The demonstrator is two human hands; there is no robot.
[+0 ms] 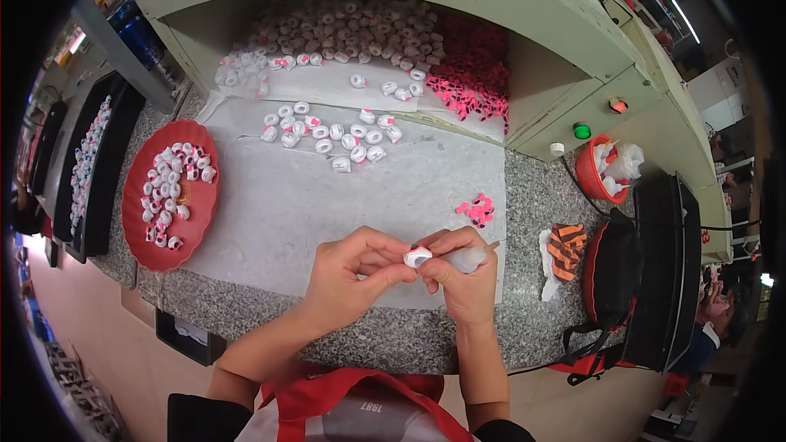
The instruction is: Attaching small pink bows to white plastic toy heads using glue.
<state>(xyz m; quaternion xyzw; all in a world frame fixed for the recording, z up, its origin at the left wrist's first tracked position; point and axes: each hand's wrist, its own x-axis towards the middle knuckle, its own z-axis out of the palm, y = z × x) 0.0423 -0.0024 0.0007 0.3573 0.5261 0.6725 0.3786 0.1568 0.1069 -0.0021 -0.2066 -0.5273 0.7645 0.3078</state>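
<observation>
Over the front of the white sheet, my left hand (pixel 348 274) pinches a small rounded white piece (pixel 418 257) with a grey face and a pink bit on top. The fingertips of my right hand (pixel 465 288) press on the same piece from the other side. A translucent squeeze bottle (pixel 467 259) is tucked in my right hand, its thin tip pointing right. Beyond that hand lies a small heap of pink parts (pixel 477 211). Several similar white pieces (pixel 337 133) are spread farther back on the sheet.
A red scalloped plate (pixel 210 188) with white pieces stands at left. Behind, a pale green cabinet (pixel 565 41) shelters piles of white pieces (pixel 352 29) and pink parts (pixel 471 74). Right are a red basket (pixel 591 170) with bottles, an orange-black striped cloth (pixel 566 250) and a black bag (pixel 616 270).
</observation>
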